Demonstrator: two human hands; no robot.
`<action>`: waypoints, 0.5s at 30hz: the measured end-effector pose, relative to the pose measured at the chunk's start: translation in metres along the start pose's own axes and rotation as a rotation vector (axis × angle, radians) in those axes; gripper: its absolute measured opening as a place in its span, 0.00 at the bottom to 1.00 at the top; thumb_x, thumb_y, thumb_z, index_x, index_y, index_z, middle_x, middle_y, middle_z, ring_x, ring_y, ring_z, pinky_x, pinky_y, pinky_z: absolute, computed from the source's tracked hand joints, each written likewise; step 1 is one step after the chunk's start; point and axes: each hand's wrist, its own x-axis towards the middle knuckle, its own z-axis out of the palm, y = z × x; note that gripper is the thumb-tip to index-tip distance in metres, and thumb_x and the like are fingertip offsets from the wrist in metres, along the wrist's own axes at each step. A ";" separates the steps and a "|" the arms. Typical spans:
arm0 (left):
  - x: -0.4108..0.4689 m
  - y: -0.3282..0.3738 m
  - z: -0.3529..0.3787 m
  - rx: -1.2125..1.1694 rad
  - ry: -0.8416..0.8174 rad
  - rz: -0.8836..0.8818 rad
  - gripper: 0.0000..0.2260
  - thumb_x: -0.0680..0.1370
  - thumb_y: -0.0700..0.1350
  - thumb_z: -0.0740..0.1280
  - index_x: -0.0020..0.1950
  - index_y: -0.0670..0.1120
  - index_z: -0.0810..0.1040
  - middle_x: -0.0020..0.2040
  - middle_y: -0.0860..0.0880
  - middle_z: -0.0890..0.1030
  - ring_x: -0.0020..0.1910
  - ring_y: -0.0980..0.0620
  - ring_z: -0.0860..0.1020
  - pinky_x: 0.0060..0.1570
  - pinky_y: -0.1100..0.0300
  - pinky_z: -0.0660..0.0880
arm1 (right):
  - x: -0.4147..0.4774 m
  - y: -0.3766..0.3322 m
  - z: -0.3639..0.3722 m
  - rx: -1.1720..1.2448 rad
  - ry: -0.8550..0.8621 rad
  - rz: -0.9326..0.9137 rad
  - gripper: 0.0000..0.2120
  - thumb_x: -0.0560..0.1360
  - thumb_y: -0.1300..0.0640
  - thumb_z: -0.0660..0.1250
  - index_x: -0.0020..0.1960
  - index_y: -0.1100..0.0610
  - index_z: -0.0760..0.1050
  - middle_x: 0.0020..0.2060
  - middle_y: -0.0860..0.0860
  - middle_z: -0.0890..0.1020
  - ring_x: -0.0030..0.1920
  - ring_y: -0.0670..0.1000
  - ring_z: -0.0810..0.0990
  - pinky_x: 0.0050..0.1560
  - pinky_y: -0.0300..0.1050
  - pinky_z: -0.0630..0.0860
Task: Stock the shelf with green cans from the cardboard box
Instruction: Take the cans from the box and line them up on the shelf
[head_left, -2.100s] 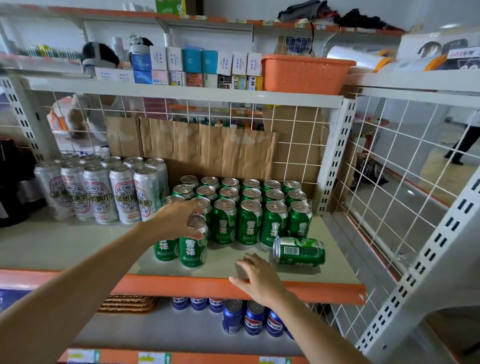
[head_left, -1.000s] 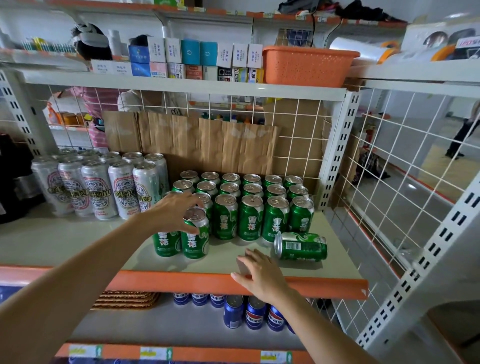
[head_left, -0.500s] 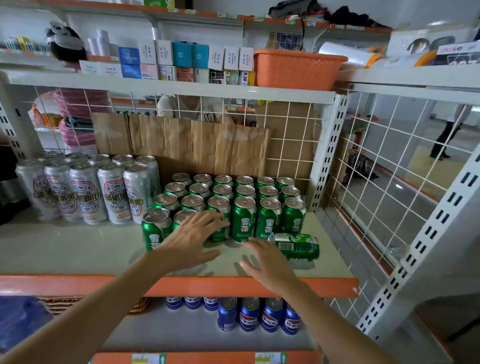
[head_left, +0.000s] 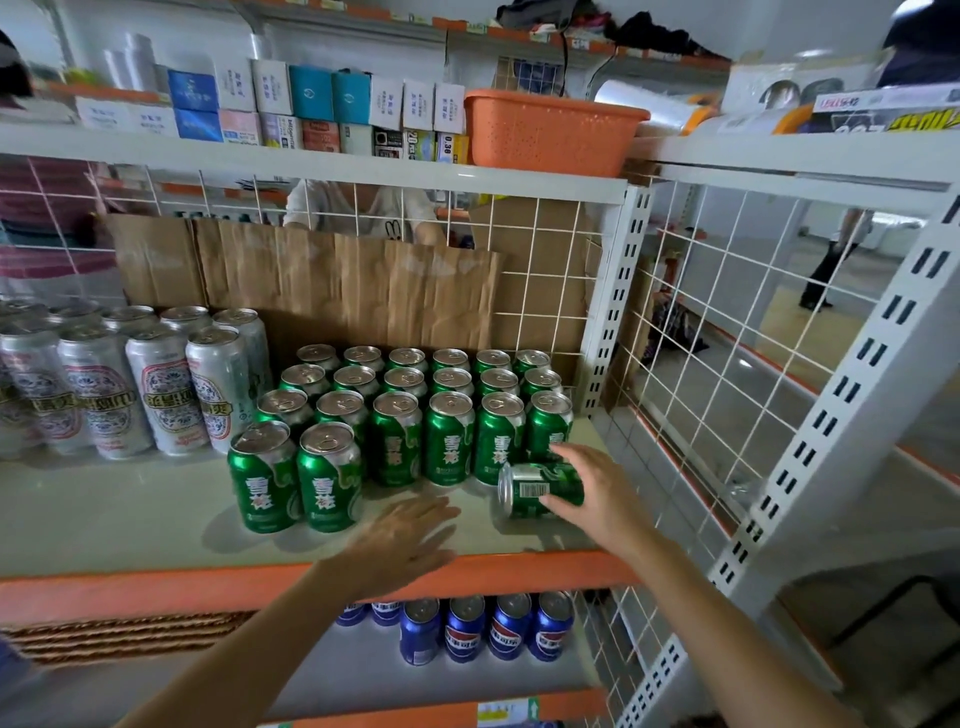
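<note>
Green cans (head_left: 447, 441) stand in rows on the shelf (head_left: 130, 509), right of the silver cans (head_left: 156, 389). Right hand (head_left: 597, 493) is wrapped around a tipped can (head_left: 530, 491) lying at the front. Left hand (head_left: 400, 540) is spread flat, empty, over the shelf edge.

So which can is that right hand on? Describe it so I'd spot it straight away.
Look at the middle shelf with the orange front edge, at the block of green cans on its right. In front of that block, near the right end, is the tipped can under the right hand. It alone lies on its side, barcode up; every other can stands upright.
</note>
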 end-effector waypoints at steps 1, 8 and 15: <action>0.001 0.001 0.002 -0.004 -0.013 -0.002 0.51 0.58 0.76 0.31 0.76 0.54 0.53 0.77 0.54 0.52 0.75 0.56 0.50 0.73 0.58 0.46 | -0.001 0.005 -0.001 0.001 -0.003 0.021 0.34 0.70 0.41 0.65 0.72 0.54 0.64 0.68 0.51 0.70 0.68 0.51 0.69 0.68 0.50 0.67; 0.011 -0.014 0.021 -0.032 0.027 -0.033 0.54 0.57 0.79 0.29 0.75 0.54 0.59 0.76 0.55 0.57 0.74 0.57 0.53 0.72 0.60 0.49 | -0.006 0.032 -0.001 0.035 -0.077 0.197 0.42 0.67 0.42 0.72 0.74 0.56 0.60 0.71 0.51 0.67 0.70 0.52 0.65 0.70 0.48 0.63; 0.008 -0.012 0.018 -0.035 0.025 -0.045 0.54 0.56 0.79 0.28 0.74 0.57 0.60 0.76 0.57 0.57 0.74 0.58 0.54 0.72 0.58 0.50 | -0.004 0.042 0.005 0.520 -0.122 0.413 0.49 0.62 0.55 0.78 0.75 0.51 0.55 0.75 0.52 0.59 0.73 0.55 0.59 0.71 0.56 0.58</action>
